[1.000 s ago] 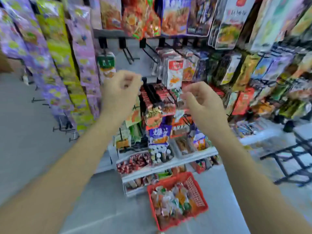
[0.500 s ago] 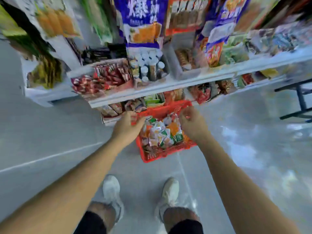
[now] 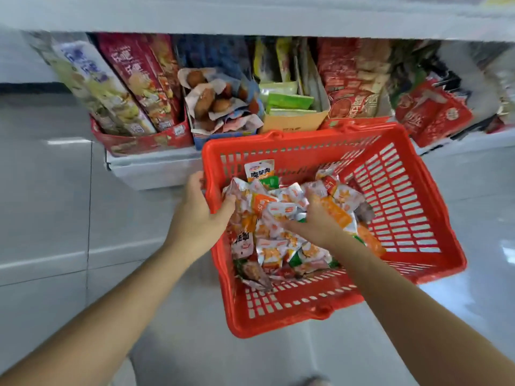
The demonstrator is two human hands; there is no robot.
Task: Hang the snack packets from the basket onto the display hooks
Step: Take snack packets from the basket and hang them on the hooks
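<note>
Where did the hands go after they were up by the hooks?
Both hands came down from the display hooks. The left hand now holds the left rim of the red basket; the right hand digs into the snack packets. The basket stayed on the floor, packets still piled inside.

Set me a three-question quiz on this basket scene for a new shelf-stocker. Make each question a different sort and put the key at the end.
1. True or false: the red basket is empty.
2. Which hand grips the basket's left rim? A. left B. right C. neither
3. Fill in: the basket stands on the ___, in front of the bottom shelf.

Key:
1. False. Snack packets are piled in its middle.
2. A. The left hand grips the rim, while the right hand reaches into the packets.
3. floor
</note>
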